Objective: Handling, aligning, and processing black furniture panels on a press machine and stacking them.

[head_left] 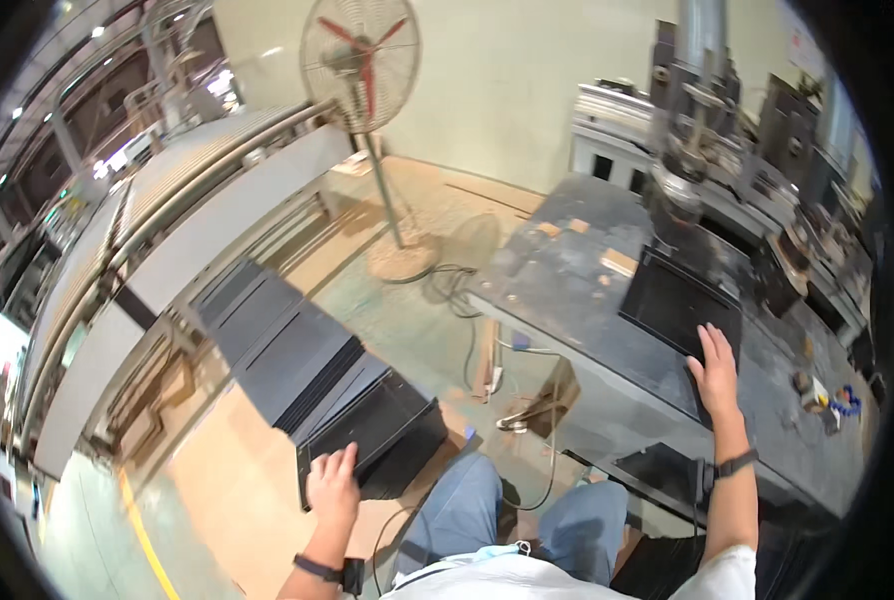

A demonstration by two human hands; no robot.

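Observation:
My left hand [334,484] rests at the near edge of a black rectangular panel [385,418], its fingers reaching over the top face. That panel lies on top of a dark stack at the near end of a row of leaning grey-black panels [292,345]. To the right, my right hand [715,376] has its fingers stretched out and its thumb apart. It is at the near right edge of another black panel [675,297], which lies flat on a grey machine table [557,255]. Whether its fingertips press on that panel is hard to tell.
Behind the panel stands a machine head [679,185] with a metal column. Small wood scraps [619,262] lie on the table. A pedestal fan [362,65] stands at the back; a roller conveyor [192,180] runs along the left. Cables [452,290] trail on the floor.

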